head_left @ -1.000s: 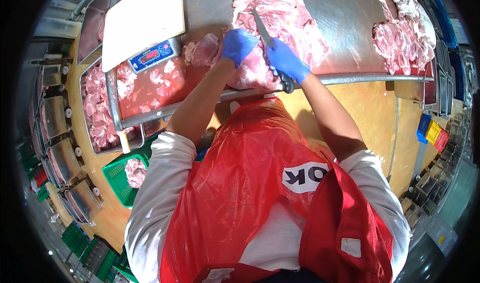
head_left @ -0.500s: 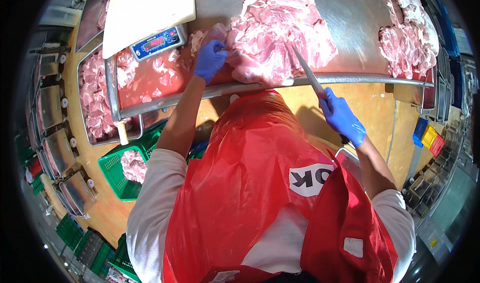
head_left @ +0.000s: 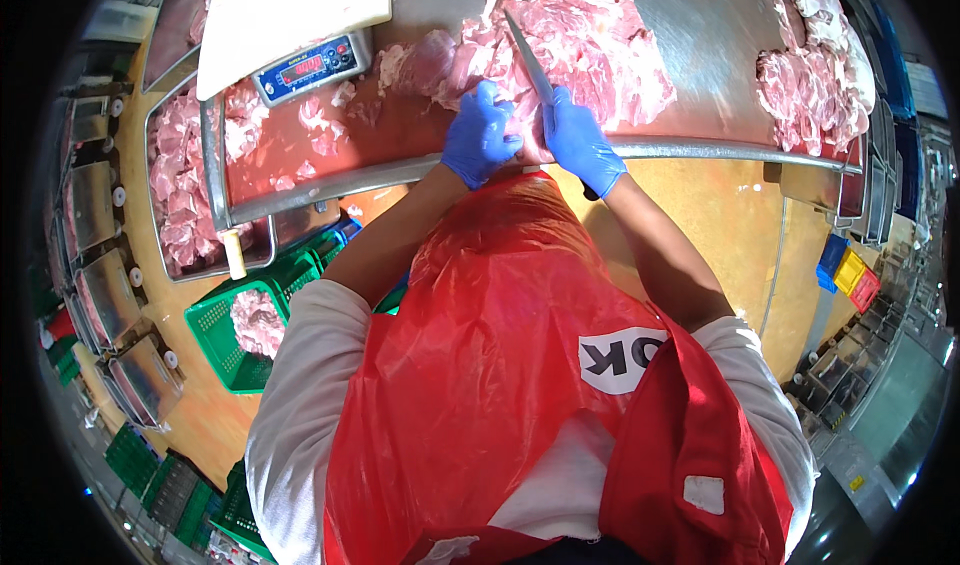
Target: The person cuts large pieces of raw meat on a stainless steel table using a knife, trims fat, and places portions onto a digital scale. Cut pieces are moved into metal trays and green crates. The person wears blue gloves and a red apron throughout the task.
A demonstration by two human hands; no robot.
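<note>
Likely trimming: right hand (head_left: 579, 143) grips knife (head_left: 531, 60); left hand (head_left: 481, 137) curls at near end of raw meat (head_left: 590, 45), hold unclear; next cut needs steadying.

Right grip (head_left: 580, 145) closed round knife (head_left: 530, 60); left grip (head_left: 480, 137) at meat (head_left: 585, 50).

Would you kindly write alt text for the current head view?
The blue-gloved right hand holds a knife over raw meat on a metal table; the gloved left hand is at the meat's near edge. A scale and a white board lie to the left.
</note>
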